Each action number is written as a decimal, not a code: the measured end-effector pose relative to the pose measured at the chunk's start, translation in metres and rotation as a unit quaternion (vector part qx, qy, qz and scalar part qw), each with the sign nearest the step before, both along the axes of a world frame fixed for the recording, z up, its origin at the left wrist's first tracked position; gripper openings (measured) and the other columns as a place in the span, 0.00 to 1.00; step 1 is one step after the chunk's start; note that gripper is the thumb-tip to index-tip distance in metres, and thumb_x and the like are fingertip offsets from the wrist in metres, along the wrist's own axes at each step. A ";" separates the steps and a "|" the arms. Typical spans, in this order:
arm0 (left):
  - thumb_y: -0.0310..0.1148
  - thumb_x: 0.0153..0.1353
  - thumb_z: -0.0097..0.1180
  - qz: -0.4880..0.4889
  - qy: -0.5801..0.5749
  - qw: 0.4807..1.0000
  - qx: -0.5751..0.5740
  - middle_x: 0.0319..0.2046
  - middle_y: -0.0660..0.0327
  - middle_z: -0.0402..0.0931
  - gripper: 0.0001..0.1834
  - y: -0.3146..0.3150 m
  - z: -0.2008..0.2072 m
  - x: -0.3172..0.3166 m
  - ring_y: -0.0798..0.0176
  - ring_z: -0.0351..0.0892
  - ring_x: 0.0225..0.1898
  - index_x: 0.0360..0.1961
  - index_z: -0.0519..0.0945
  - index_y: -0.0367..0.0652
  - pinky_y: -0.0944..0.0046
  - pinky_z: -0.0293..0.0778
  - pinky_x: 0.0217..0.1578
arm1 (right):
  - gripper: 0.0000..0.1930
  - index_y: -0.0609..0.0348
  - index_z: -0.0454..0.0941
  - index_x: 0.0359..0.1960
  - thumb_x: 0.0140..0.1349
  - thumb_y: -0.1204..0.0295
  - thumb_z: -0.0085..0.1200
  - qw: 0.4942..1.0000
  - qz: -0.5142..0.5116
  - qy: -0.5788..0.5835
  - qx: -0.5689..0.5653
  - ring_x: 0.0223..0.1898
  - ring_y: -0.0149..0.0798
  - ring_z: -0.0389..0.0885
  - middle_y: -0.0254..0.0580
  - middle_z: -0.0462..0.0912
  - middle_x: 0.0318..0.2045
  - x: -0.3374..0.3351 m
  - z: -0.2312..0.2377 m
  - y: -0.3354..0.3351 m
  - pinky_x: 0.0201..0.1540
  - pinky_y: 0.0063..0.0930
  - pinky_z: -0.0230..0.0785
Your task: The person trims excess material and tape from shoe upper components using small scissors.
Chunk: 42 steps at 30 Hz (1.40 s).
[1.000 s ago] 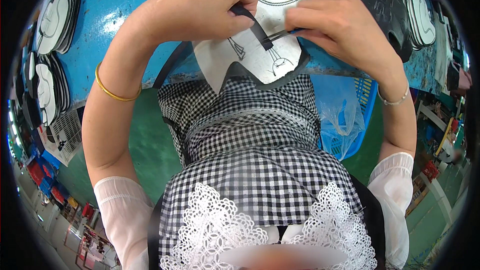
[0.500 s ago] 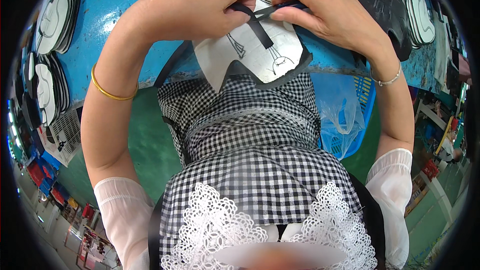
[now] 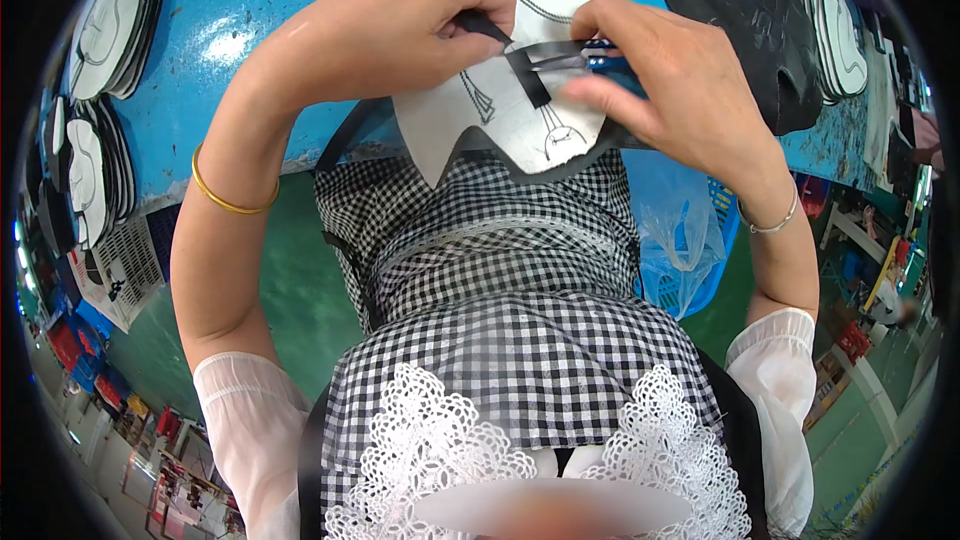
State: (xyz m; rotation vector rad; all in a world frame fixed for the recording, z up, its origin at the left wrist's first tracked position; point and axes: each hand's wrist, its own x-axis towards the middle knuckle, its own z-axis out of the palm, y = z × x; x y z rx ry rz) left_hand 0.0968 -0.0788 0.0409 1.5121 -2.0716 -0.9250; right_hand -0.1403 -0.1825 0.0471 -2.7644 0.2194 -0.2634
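Observation:
A white shaped panel (image 3: 440, 130) with a black backing and dark stitched lines lies at the near edge of the blue table. Across its middle runs a short black strap (image 3: 528, 78). My left hand (image 3: 440, 25) is closed, pinching the strap's upper left end between thumb and fingers. In my right hand (image 3: 650, 70) are small snips (image 3: 600, 57) with blue handles, partly hidden by the fingers. Their slim blades point left and reach the strap beside my left fingertips. Whether the blades touch it, I cannot tell.
Stacks of similar white and black panels stand at the left (image 3: 120, 20) and right (image 3: 830, 35) of the blue table (image 3: 250, 0). Large black pieces (image 3: 740, 30) lie beyond my right hand. Below the table edge sits a blue basket (image 3: 715, 260) with a clear plastic bag (image 3: 675, 230).
My right hand has shifted a little right and down, its thumb lower, showing more of the snips. My left hand keeps its pinch on the strap. The panel has moved slightly toward me.

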 end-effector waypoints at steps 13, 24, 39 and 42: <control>0.30 0.62 0.59 -0.017 -0.036 0.993 -0.109 0.30 0.57 0.78 0.06 0.009 -0.012 0.003 0.55 0.74 0.32 0.37 0.80 0.40 0.58 0.71 0.38 | 0.18 0.52 0.78 0.36 0.63 0.51 0.58 0.999 -0.008 0.024 0.032 0.28 0.43 0.83 0.38 0.84 0.26 0.025 -0.015 -0.002 0.30 0.37 0.72; 0.33 0.68 0.58 0.117 0.193 0.974 -0.031 0.35 0.66 0.82 0.09 0.019 -0.018 0.023 0.76 0.69 0.29 0.37 0.78 0.38 0.71 0.68 0.32 | 0.10 0.55 0.74 0.41 0.59 0.70 0.58 1.000 -0.008 -0.024 0.003 0.29 0.41 0.83 0.38 0.82 0.32 0.005 0.005 0.041 0.29 0.33 0.74; 0.29 0.69 0.58 0.272 0.295 0.916 -0.002 0.23 0.62 0.83 0.09 0.022 0.037 0.039 0.82 0.64 0.15 0.44 0.85 0.35 0.78 0.53 0.15 | 0.08 0.57 0.79 0.42 0.64 0.69 0.57 0.962 -0.157 -0.037 0.222 0.23 0.35 0.82 0.38 0.84 0.27 0.028 -0.014 0.021 0.23 0.30 0.72; 0.30 0.70 0.57 0.219 0.285 0.933 0.020 0.26 0.60 0.85 0.13 0.011 0.016 0.035 0.82 0.68 0.17 0.51 0.82 0.34 0.80 0.54 0.17 | 0.13 0.58 0.81 0.51 0.70 0.67 0.52 0.835 -0.340 -0.046 0.430 0.32 0.35 0.83 0.37 0.84 0.32 -0.016 -0.009 -0.013 0.36 0.30 0.77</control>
